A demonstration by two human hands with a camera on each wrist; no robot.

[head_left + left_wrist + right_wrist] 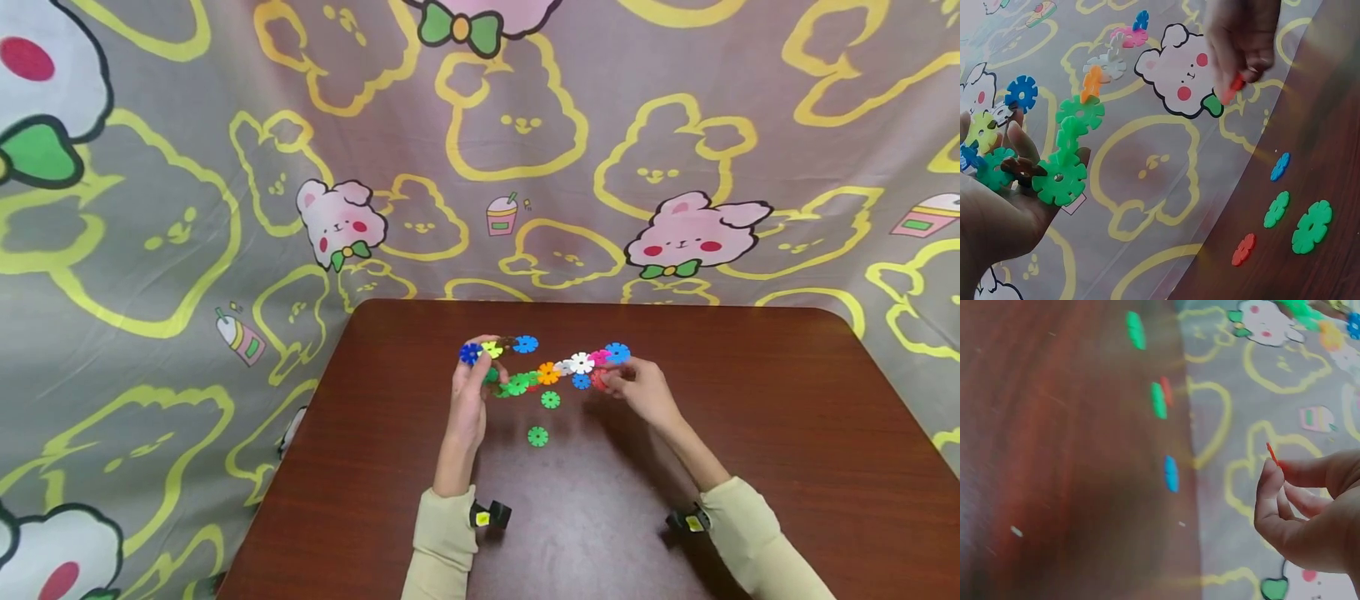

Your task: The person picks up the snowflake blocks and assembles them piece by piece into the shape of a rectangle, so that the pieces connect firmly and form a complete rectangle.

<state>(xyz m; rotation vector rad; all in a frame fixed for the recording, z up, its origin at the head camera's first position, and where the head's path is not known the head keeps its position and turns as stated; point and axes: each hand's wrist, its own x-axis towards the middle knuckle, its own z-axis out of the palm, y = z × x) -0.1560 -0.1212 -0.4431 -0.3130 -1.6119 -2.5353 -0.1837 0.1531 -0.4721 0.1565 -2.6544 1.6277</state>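
Note:
My left hand (467, 408) holds up a chain of notched plastic snowflake discs (1060, 178) slotted together. In the left wrist view, several green discs rest by the fingers, with a brown disc (1022, 169) partly tucked against the hand. The chain runs on through an orange disc (1091, 84), white discs and a pink disc (1129, 37) to a blue end disc (1140, 20). My right hand (651, 396) pinches a single red disc (1273, 454) between thumb and fingertips. It is held edge-on near the chain's blue end, apart from it.
Loose discs lie on the brown table (360, 483): a larger green disc (537, 437), a smaller green disc (551, 400), a blue disc (581, 381) and a red disc (1244, 250). A patterned cloth (420, 275) hangs behind the table and along its sides.

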